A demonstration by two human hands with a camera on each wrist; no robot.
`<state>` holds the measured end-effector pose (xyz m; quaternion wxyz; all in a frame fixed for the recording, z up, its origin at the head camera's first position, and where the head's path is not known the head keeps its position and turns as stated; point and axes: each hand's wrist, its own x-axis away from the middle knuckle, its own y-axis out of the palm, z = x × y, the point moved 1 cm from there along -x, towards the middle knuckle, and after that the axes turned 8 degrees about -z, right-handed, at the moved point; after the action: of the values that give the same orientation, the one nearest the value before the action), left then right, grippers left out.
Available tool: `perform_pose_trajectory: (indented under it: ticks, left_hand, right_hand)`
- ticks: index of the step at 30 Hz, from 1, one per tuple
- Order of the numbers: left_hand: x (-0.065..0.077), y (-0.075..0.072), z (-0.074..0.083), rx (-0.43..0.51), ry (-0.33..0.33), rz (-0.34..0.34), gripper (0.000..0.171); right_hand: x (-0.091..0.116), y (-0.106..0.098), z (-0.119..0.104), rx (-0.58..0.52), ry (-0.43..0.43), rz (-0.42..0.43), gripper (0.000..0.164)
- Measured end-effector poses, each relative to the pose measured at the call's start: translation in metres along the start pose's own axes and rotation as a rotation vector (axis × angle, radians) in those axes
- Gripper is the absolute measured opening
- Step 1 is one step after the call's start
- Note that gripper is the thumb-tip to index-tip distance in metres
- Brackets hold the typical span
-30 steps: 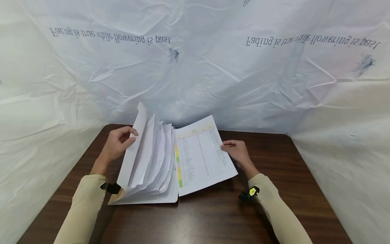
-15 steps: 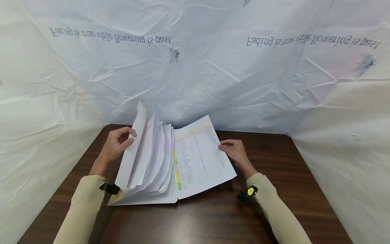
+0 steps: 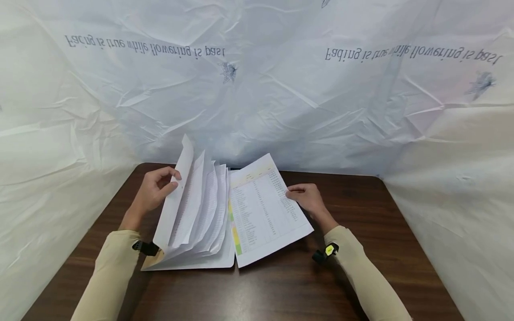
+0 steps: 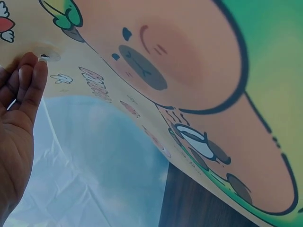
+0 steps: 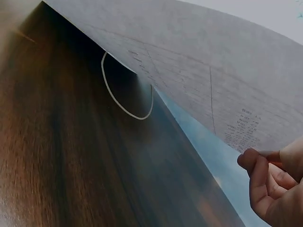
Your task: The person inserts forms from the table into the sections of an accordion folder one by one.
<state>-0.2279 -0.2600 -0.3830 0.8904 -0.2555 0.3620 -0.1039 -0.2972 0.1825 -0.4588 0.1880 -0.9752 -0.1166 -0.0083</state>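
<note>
A folder (image 3: pixel 201 262) stands spread open on the table, with several loose printed sheets (image 3: pixel 206 214) fanned inside it. My left hand (image 3: pixel 154 189) pinches the edge of its raised left cover (image 3: pixel 170 209). That cover is white inside; in the left wrist view its outer side shows a cartoon animal (image 4: pixel 156 56). On the right, my right hand (image 3: pixel 309 199) pinches the right edge of a printed sheet (image 3: pixel 261 209) with a table and a yellow and green strip down its left side. The sheet slants, its left edge close beside the folder's sheets. In the right wrist view, the thumb and finger meet at the sheet's edge.
The dark wooden table (image 3: pixel 257 294) lies under everything. A white sheet printed with upside-down words (image 3: pixel 277 98) hangs behind the table and along both sides. A thin pale loop (image 5: pixel 116 101) shows below the paper in the right wrist view.
My right hand has shifted slightly left with the printed sheet. The sheet has turned a little, its top leaning left and its lower left corner coming nearer me. My left hand has stayed nearly still.
</note>
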Motion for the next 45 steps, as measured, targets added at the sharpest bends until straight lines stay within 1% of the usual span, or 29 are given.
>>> perform_pose_trajectory:
  ticks: [3,6,11,23,31,37,45]
  left_hand:
    - [0.001,0.0,-0.001,0.006,0.002,0.001,0.01]
    - [0.001,0.001,-0.002,0.009,0.001,-0.003,0.01]
    - [0.002,0.0,-0.002,-0.003,0.002,-0.001,0.01]
    - [0.002,-0.001,0.001,-0.01,0.008,0.002,0.01]
    - [0.002,-0.002,0.003,-0.02,0.006,0.012,0.009]
    - [0.002,-0.003,0.003,-0.021,0.008,0.014,0.009]
    - [0.003,-0.003,0.005,-0.013,-0.007,0.013,0.01]
  right_hand:
    - [-0.004,0.004,0.0,-0.015,0.001,-0.012,0.029]
    - [-0.008,0.007,0.0,-0.047,0.019,-0.005,0.029]
    - [-0.012,0.008,0.0,-0.067,0.032,0.014,0.031]
    - [-0.014,0.02,0.006,-0.097,0.015,-0.018,0.03]
    - [-0.011,0.028,0.003,-0.103,0.037,0.01,0.027]
    - [-0.009,0.036,0.001,-0.131,0.048,0.026,0.025]
    - [-0.01,0.043,0.006,-0.145,0.061,0.043,0.026]
